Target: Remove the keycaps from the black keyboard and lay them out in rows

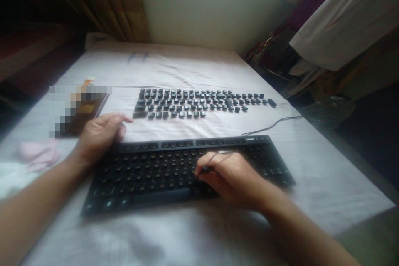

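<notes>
A black keyboard (176,143) lies across the bed in front of me, most of its key sockets bare of caps. The long space bar (162,196) appears to be still in its place. My right hand (229,176) is over the right-middle of the keyboard, fingertips pinched together at the sockets. Something small and dark shows between them, too blurred to name, and a thin dark line loops over the fingers. At the keyboard's upper left corner is my left hand (102,135), index finger stretched out and nothing visible in it. Beyond the keyboard, black keycaps (182,102) lie in rows.
A pale sheet (187,68) covers the bed. A brown, partly pixelated item (84,114) and a pink cloth (39,153) lie at left. The keyboard's cable (274,124) runs off to the right edge. Fabric (346,29) hangs at upper right, a curtain (115,4) at upper left.
</notes>
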Available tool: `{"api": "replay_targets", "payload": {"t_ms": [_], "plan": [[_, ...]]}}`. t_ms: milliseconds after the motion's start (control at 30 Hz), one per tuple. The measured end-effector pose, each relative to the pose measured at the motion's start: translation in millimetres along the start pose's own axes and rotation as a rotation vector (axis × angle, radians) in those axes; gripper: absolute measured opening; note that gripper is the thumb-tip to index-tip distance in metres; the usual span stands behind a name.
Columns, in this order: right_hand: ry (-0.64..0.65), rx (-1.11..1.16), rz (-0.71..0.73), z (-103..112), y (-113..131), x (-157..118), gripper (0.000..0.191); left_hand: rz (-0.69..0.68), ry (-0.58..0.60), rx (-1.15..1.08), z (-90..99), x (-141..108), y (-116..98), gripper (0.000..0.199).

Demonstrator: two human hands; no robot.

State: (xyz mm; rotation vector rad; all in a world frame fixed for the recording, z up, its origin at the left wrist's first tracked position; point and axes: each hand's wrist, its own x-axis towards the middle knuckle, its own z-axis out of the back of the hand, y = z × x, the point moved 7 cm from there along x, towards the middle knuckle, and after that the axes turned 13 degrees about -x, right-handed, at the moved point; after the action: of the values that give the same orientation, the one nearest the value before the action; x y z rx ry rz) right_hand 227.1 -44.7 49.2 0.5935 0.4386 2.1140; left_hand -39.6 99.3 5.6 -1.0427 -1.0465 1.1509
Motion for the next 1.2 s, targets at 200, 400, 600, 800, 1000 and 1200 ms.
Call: {"api": "replay_targets", "payload": {"t_ms": [200,400,600,800,1000,1200], "plan": [[-0.038,0.042,-0.028,4.6,0.0,1.1,0.008,-0.008,-0.014,0.019,-0.2,-0.9,-2.0,0.029],[-0.028,0.144,-0.191,-1.3,-12.6,-0.2,0.005,-0.016,-0.026,0.035,-0.2,-1.9,-3.8,0.03],[-0.04,0.409,-0.382,-9.3,-25.6,-2.0,0.006,-0.022,-0.031,0.065,-0.8,-1.8,-6.2,0.034],[-0.093,0.678,-0.524,-12.6,-34.8,-3.6,0.021,-0.021,-0.013,0.084,-2.8,-2.5,-7.3,0.032],[-0.155,0.617,-0.468,-6.8,-29.8,-1.9,0.021,-0.018,0.017,0.111,-3.1,-2.9,-6.3,0.028],[-0.357,0.435,-0.317,6.0,-25.9,-1.9,0.009,-0.052,0.018,0.206,-1.9,-7.6,-22.5,0.023]]}}
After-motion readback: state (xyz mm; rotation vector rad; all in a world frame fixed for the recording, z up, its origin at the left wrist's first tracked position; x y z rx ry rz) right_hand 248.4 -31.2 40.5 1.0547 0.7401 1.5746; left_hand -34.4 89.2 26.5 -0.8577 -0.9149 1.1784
